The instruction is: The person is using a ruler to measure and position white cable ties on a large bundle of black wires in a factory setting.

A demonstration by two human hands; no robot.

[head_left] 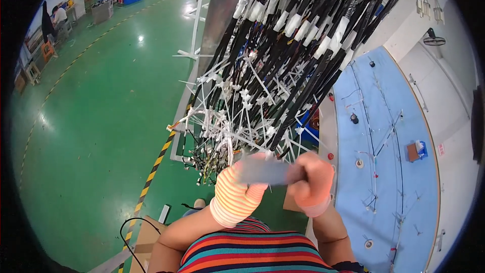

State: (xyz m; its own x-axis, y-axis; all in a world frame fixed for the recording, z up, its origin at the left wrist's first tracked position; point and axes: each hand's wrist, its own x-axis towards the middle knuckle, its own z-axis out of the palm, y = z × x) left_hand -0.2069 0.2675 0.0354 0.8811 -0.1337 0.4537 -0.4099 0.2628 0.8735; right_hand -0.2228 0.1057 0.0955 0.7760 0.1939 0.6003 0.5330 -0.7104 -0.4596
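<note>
My left hand [236, 197], in a white glove with orange stripes, is closed around one end of a grey, flat, strip-like thing [265, 171]. Motion smears that thing, so its exact kind does not show. Its darker right end runs into the curled fingers of my right hand [314, 184], which wears an orange-pink glove. Just beyond both hands hangs a thick bunch of black-wrapped wire harnesses [298, 35]. White cable ties [252, 106] stick out all over its lower part, and loose wire ends with connectors [209, 146] dangle left of my hands.
On the right stands a blue board [404, 192] with wires and small fixtures. A metal frame [177, 141] edges the harnesses. Cardboard [146, 237] lies at lower left beside a yellow-black floor line [151, 177]. A person [59, 16] sits far off at the left.
</note>
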